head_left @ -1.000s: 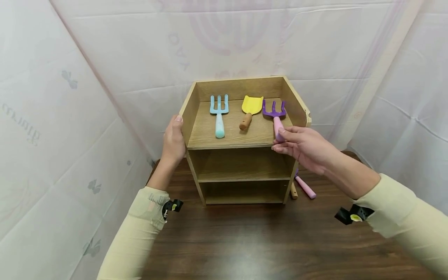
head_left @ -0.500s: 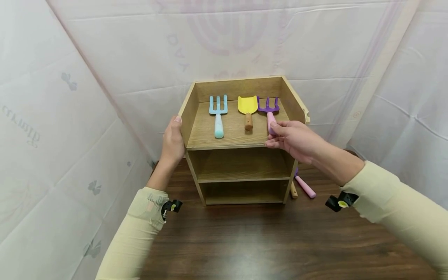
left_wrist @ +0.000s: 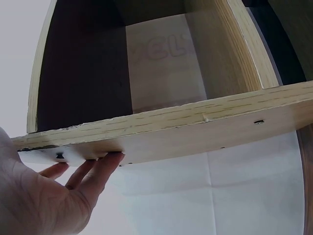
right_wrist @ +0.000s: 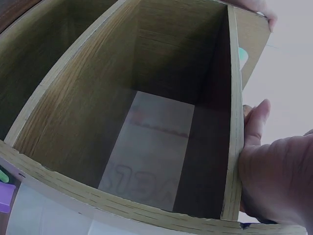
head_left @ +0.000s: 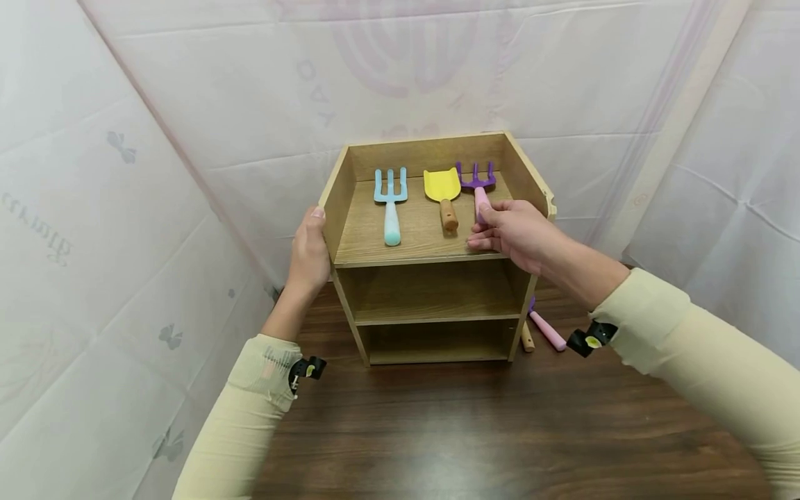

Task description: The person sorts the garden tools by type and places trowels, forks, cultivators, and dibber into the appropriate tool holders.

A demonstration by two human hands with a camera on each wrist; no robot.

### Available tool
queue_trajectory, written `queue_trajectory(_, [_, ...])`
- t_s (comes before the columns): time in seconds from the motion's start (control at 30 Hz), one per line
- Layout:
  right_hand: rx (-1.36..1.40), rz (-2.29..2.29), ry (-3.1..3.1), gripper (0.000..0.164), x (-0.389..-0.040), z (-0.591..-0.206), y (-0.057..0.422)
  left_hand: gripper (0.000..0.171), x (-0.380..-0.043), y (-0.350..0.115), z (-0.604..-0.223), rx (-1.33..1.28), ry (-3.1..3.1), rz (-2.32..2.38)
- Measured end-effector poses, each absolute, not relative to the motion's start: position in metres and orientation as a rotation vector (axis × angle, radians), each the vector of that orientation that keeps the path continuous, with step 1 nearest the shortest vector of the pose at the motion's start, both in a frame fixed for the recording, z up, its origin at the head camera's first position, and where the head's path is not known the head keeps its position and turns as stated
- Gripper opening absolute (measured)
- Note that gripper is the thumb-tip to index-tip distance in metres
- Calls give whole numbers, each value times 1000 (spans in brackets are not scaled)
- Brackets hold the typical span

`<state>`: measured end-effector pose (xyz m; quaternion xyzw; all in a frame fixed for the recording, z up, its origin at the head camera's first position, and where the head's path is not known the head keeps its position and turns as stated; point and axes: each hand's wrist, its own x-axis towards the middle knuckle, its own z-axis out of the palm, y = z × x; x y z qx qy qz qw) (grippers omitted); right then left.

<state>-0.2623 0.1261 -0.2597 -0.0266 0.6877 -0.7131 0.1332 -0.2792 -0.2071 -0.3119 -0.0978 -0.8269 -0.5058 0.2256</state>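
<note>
My right hand [head_left: 515, 232] pinches the pink handle of a purple garden fork [head_left: 478, 182] over the top tier of a wooden shelf [head_left: 431, 261]. The fork's tines point to the back panel, close beside a yellow toy shovel [head_left: 441, 185] with a wooden handle. Farther left on the same tier lies a light blue garden fork [head_left: 391, 208]. My left hand [head_left: 310, 250] grips the shelf's left side panel, thumb at its edge. In the left wrist view its fingers [left_wrist: 100, 171] press the panel's outer face. The right wrist view hides the purple fork behind the shelf board.
Two lower shelf compartments [head_left: 431, 323] face me. Right of the shelf, a pink-handled tool [head_left: 548, 332] and a wooden-handled one [head_left: 528, 340] lie on the dark wooden table [head_left: 437, 430]. White printed sheets [head_left: 250, 83] enclose the back and sides.
My right hand and the purple fork have moved left and farther back on the tier. The yellow shovel's head has shifted left, its handle swung right. My left hand stays put.
</note>
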Motion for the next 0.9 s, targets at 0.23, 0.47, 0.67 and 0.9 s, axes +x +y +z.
queue_trajectory(0.23, [-73, -2060, 1993, 64, -261, -260, 124, 66, -278, -208, -312, -257, -2290, -1390])
queue_trajectory(0.47, [-71, -2101, 2011, 61, -261, -265, 117, 68, -279, -213, -312, -252, -2278, -1394])
queue_trajectory(0.67, [-62, -2085, 2022, 58, -258, -267, 113, 66, -281, -218, -314, -227, -2272, -1382])
queue_trajectory(0.9, [-95, -2079, 1988, 49, -254, -269, 111, 64, -282, -222, -315, -220, -2257, -1376])
